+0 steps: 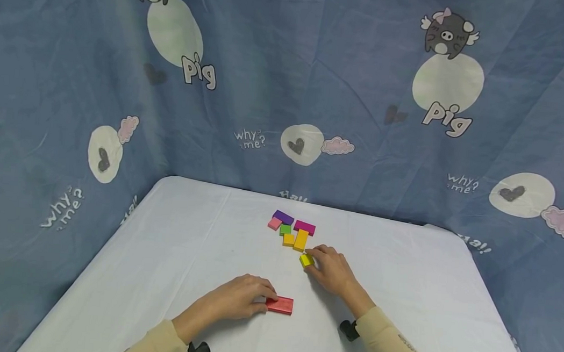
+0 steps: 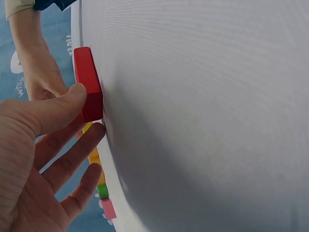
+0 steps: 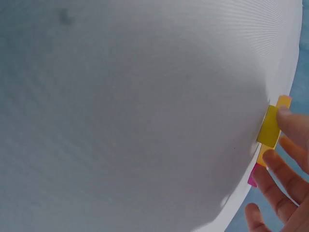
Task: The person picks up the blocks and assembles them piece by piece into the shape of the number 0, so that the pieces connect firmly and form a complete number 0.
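My left hand (image 1: 244, 297) pinches the left end of a red rectangular block (image 1: 281, 305) lying near the front middle of the table. In the left wrist view the thumb presses one side of the red block (image 2: 88, 84), while the other fingers spread below it. Farther back and to the right, my right hand (image 1: 331, 270) pinches a small yellow block (image 1: 307, 260) between thumb and fingers. The right wrist view shows the thumb against the yellow block (image 3: 269, 126); the fingertip on its far side is partly hidden.
Just beyond the right hand lies a cluster of blocks: a long orange one (image 1: 300, 240), a short orange one (image 1: 288, 240), green (image 1: 285, 229), pink (image 1: 275, 224), purple (image 1: 283, 217) and magenta (image 1: 305, 227). A white cloth covers the table (image 1: 161, 255); a blue printed curtain (image 1: 268, 78) hangs behind.
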Action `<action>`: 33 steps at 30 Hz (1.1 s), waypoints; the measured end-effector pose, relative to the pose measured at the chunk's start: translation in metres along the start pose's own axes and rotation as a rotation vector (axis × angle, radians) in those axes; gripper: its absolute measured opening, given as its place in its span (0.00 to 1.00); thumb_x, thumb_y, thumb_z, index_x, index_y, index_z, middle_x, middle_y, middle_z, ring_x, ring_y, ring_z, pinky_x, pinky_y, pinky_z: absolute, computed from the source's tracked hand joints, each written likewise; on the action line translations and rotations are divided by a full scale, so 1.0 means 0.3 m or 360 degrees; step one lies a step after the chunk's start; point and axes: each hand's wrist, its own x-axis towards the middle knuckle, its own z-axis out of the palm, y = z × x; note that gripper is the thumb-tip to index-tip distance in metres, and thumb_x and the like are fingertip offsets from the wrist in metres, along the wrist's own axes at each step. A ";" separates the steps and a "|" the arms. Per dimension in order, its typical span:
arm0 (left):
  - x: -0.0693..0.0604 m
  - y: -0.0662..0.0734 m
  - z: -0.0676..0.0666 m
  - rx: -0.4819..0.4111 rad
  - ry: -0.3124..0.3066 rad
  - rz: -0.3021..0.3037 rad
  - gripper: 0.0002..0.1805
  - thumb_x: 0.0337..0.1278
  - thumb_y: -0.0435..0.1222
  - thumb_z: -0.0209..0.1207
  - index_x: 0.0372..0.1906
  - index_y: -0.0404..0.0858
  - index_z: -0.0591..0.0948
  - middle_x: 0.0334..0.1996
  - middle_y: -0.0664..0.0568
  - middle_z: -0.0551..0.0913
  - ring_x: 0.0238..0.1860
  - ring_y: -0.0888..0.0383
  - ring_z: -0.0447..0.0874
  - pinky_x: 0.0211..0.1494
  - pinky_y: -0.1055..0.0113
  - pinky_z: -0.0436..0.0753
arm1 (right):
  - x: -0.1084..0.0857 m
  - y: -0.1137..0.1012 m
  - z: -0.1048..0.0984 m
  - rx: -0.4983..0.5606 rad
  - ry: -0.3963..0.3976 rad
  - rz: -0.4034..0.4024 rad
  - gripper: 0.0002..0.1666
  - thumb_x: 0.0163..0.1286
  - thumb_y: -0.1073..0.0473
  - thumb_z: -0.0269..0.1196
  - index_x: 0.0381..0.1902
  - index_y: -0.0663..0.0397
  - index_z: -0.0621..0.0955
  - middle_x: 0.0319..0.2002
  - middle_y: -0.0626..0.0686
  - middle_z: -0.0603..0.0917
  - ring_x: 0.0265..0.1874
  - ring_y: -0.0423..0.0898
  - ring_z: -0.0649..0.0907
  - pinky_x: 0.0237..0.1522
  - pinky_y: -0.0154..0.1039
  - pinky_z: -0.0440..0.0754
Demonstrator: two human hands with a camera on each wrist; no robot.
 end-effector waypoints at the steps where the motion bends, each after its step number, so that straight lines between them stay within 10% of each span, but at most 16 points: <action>1: 0.000 0.001 0.000 0.0002 0.0002 0.0002 0.14 0.56 0.38 0.69 0.49 0.47 0.87 0.44 0.63 0.84 0.47 0.67 0.81 0.55 0.62 0.79 | 0.000 -0.001 -0.001 0.0007 -0.0001 -0.0007 0.25 0.63 0.51 0.70 0.57 0.49 0.82 0.50 0.52 0.82 0.49 0.51 0.79 0.51 0.50 0.77; 33: -0.002 -0.002 -0.002 -0.0003 -0.0018 -0.0010 0.15 0.57 0.39 0.68 0.50 0.47 0.87 0.46 0.64 0.84 0.48 0.67 0.80 0.54 0.62 0.78 | -0.042 -0.022 0.007 0.0147 -0.0133 -0.0116 0.24 0.63 0.54 0.70 0.58 0.48 0.82 0.54 0.50 0.82 0.54 0.49 0.78 0.56 0.50 0.77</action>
